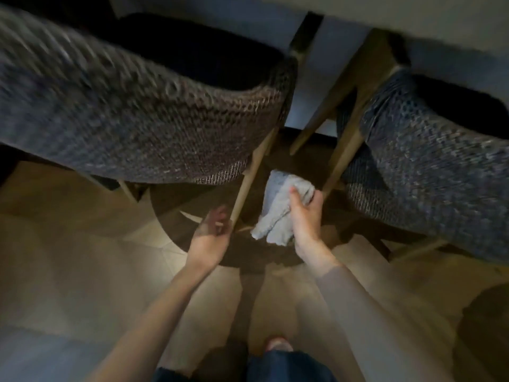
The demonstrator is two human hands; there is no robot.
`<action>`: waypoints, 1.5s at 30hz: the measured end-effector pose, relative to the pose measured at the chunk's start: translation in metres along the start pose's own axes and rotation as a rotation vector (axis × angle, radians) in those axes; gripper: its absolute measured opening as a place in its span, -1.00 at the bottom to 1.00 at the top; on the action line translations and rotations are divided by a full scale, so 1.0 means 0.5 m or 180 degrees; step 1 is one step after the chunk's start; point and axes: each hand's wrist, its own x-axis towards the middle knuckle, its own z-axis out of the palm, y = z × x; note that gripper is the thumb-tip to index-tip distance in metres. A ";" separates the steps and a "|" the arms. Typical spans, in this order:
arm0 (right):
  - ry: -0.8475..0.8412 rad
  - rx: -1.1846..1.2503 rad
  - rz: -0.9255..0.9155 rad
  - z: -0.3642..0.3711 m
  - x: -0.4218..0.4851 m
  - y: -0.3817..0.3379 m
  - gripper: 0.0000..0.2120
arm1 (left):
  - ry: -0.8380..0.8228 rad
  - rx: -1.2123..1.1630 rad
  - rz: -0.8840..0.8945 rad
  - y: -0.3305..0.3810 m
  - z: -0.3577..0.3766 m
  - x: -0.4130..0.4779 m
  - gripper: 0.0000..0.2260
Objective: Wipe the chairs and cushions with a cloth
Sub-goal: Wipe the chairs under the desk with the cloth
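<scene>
Two woven grey chairs with pale wooden legs stand side by side in front of me. The left chair [132, 117] holds a dark seat cushion [198, 48]; the right chair [435, 161] holds another dark cushion [465, 106]. My right hand [305, 216] is shut on a crumpled grey cloth [278, 208], low in the gap between the chairs, close to the right chair's rear leg [344, 158]. My left hand [212, 232] is curled by the bottom of the left chair's rear leg [250, 177]; blur hides whether it grips the leg.
A pale table top [413, 12] runs along the top edge, with the chairs pushed under it. The floor [82, 257] is light wood-look with dark shadows beneath the chairs. My foot [278, 344] and dark trousers show at the bottom.
</scene>
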 end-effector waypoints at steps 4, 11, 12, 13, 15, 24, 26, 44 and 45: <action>-0.0203 0.0347 -0.0550 0.063 0.104 0.070 -0.73 | 0.0253 -0.0455 -0.0130 -0.068 0.073 0.123 -0.59; -0.1049 0.0768 -0.1607 0.138 0.209 0.168 -0.82 | 0.0666 -0.2477 0.0301 -0.052 0.108 0.206 -0.48; -0.1053 0.0601 -0.1765 0.148 0.216 0.179 -0.77 | 0.0736 -0.2627 0.0288 -0.044 0.105 0.212 -0.42; -0.1082 0.0485 -0.1856 0.157 0.222 0.193 -0.71 | 0.0804 -0.2754 0.0252 -0.041 0.102 0.220 -0.38; -0.1204 0.0420 -0.1988 0.174 0.235 0.223 -0.61 | 0.0871 -0.2962 0.0238 -0.043 0.093 0.229 -0.38; -0.0838 -0.0027 -0.2521 0.201 0.227 0.282 -0.50 | 0.0441 -0.2984 0.0352 -0.071 0.066 0.214 -0.43; -0.0269 -0.0074 -0.3165 0.206 0.218 0.243 -0.51 | 0.0427 -0.2951 0.0381 -0.077 0.060 0.213 -0.46; 0.0369 0.0113 -0.3293 0.257 0.216 0.252 -0.43 | 0.0453 -0.2683 0.0471 -0.102 0.031 0.225 -0.66; 0.0355 0.0012 -0.3224 0.265 0.221 0.266 -0.40 | 0.0484 -0.2694 0.0463 -0.102 0.033 0.227 -0.65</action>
